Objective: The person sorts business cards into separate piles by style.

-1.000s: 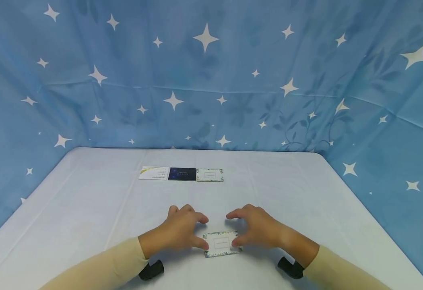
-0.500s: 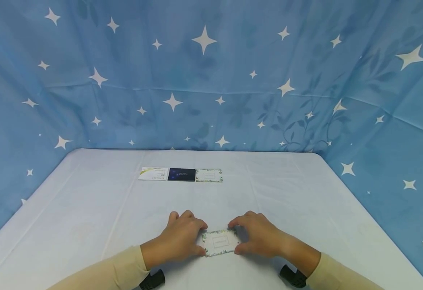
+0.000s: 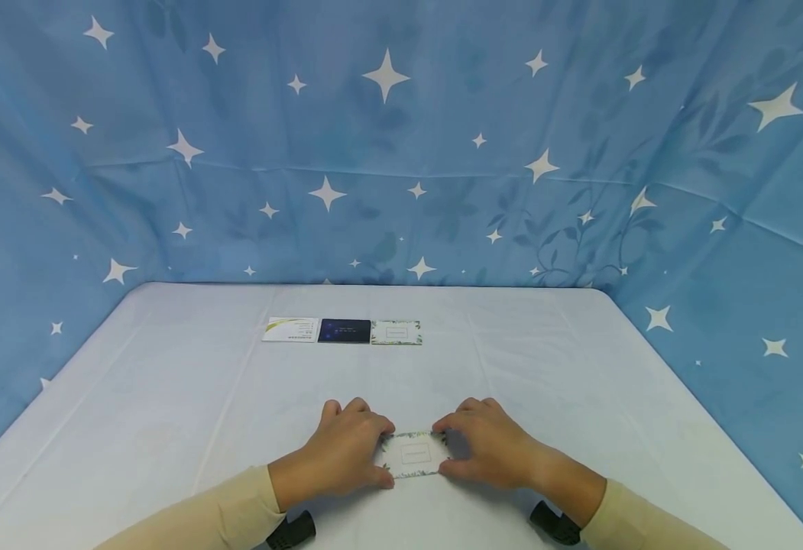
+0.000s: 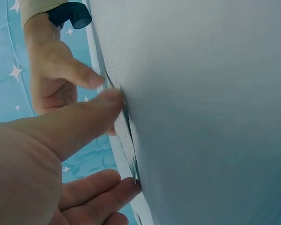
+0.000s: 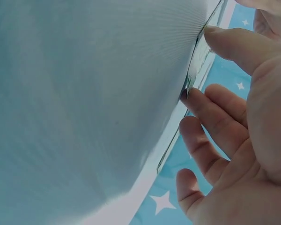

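Note:
A white business card [image 3: 416,454] with a leafy border and a small central frame lies on the near part of the white table. At its left end, my left hand [image 3: 346,451] pinches it, thumb at the near edge and index finger at the far edge. My right hand [image 3: 493,447] has the right end between thumb and index finger in the same way. Seen edge-on in the left wrist view, the card [image 4: 129,136] is thin, with the left thumb [image 4: 113,96] at one corner. In the right wrist view the right thumb [image 5: 218,37] touches its edge.
Farther back, three cards lie side by side in a row: a white one with a yellow-green curve [image 3: 291,329], a dark blue one [image 3: 344,331] and a leafy-bordered one [image 3: 396,332]. A blue star-patterned curtain [image 3: 387,153] hangs behind the white table [image 3: 167,382].
Both hands have closed in from beside the card and now pinch its ends. The card has turned slightly to lie straighter and shifted a little left and away. The back row stays put.

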The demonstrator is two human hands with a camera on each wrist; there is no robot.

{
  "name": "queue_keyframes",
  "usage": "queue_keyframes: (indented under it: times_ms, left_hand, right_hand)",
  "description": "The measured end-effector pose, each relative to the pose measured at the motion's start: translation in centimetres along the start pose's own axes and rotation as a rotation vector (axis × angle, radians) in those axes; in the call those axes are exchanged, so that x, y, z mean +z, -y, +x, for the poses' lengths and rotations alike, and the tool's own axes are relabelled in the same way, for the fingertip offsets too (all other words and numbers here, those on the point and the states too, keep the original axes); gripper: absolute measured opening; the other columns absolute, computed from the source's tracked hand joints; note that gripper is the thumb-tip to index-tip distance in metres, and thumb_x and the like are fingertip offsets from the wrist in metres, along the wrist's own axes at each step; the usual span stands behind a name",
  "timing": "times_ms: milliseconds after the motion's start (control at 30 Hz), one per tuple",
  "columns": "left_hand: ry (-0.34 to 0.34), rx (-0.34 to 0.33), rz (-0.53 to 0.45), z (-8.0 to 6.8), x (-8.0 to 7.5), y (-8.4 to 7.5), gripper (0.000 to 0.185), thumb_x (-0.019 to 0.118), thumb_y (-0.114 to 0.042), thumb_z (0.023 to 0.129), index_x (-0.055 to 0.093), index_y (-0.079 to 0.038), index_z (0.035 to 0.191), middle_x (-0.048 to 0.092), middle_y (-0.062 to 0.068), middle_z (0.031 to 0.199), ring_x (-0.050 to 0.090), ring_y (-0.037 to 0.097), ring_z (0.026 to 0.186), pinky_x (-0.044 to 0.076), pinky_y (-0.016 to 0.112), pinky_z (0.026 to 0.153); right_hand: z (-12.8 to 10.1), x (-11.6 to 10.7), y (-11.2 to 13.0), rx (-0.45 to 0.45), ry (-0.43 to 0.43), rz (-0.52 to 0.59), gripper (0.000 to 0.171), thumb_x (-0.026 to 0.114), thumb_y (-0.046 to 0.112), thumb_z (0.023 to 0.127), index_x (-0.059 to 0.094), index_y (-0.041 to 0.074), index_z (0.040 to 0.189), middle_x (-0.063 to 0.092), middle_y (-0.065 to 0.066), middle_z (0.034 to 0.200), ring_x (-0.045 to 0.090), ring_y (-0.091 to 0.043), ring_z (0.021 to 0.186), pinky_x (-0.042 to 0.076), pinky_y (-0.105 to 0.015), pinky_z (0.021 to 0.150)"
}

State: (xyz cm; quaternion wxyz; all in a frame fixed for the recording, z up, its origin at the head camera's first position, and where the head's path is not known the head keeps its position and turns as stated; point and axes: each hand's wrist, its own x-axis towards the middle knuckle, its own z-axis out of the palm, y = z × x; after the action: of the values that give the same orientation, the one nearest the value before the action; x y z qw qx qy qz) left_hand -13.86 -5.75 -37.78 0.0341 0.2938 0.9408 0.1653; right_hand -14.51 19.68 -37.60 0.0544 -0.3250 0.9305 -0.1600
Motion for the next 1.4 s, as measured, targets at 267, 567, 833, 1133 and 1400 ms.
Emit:
queue_keyframes:
  times_ms: [267,567,833,1133,1400]
  left_hand:
    - [-0.031,0.016,0.009,0.0,-0.2,0.0,0.05,0.09,-0.037,0.07,0.074,-0.012,0.109,0.069,-0.007,0.097,0.046,0.012,0.088,0.026,0.039,0.073]
    - [-0.12,0.03,-0.029,0.6,-0.7,1.1,0.042,0.086,-0.033,0.075,0.074,-0.011,0.109,0.07,-0.004,0.102,0.049,0.016,0.095,0.027,0.04,0.075]
    - [-0.141,-0.021,-0.106,3.3,-2.5,3.7,0.041,0.083,-0.03,0.083,0.071,-0.014,0.119,0.068,-0.002,0.107,0.05,0.02,0.108,0.029,0.047,0.085]
    - [-0.086,-0.096,-0.063,7.9,-3.8,6.6,0.047,0.078,-0.036,0.089,0.066,-0.017,0.13,0.066,-0.001,0.117,0.048,0.022,0.116,0.029,0.048,0.093]
    - [-0.067,-0.152,-0.044,11.0,-3.5,8.3,0.048,0.074,-0.035,0.092,0.063,-0.016,0.135,0.062,0.003,0.12,0.045,0.024,0.119,0.027,0.047,0.09]
  right_hand:
    - [0.1,0.1,0.1,0.018,0.005,0.023,0.048,0.08,0.044,0.082,0.071,0.015,0.119,0.063,0.014,0.105,0.05,-0.008,0.1,0.038,-0.043,0.09]
    - [0.8,-0.2,-0.1,0.055,-0.065,0.026,0.049,0.083,0.037,0.081,0.068,0.015,0.123,0.064,0.006,0.108,0.054,-0.016,0.104,0.039,-0.048,0.092]
    - [4.0,-2.3,-1.2,0.058,-0.151,0.019,0.048,0.081,0.031,0.085,0.067,0.012,0.127,0.068,-0.003,0.115,0.057,-0.025,0.106,0.041,-0.05,0.092]
    - [9.1,-3.5,-3.3,0.187,-0.088,-0.012,0.05,0.075,0.034,0.091,0.063,0.016,0.135,0.065,-0.009,0.121,0.054,-0.027,0.11,0.041,-0.049,0.093]
    - [12.2,-3.3,-4.8,0.291,-0.059,0.026,0.049,0.07,0.032,0.095,0.058,0.017,0.141,0.062,-0.011,0.122,0.052,-0.029,0.111,0.041,-0.048,0.093]
